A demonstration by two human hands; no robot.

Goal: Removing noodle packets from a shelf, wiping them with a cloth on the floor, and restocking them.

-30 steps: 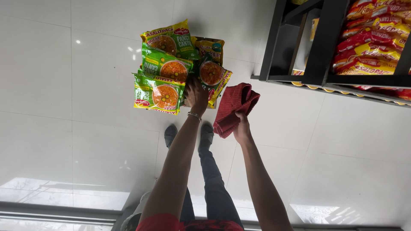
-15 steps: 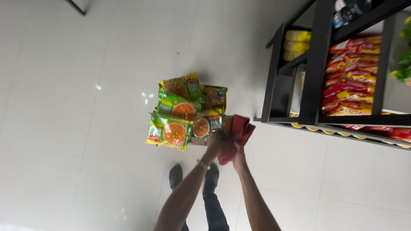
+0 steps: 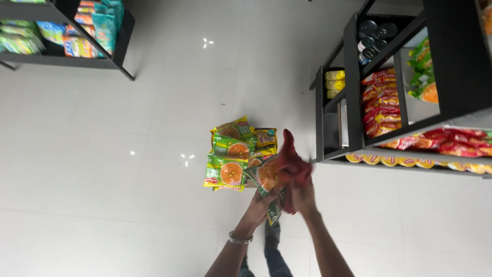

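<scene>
Packets (image 3: 233,159), green and yellow, fan out from the left hand (image 3: 266,197), which grips their lower edges. The right hand (image 3: 303,197) clutches a red cloth (image 3: 292,164) touching the packets, beside a black shelf (image 3: 353,77).

This is looking like a small grocery shop: black shelving units (image 3: 359,77) are standing on a glossy white tiled floor (image 3: 128,169), carrying rows of red and yellow snack packets (image 3: 379,102), green packets (image 3: 423,77) and tins (image 3: 370,33).
</scene>
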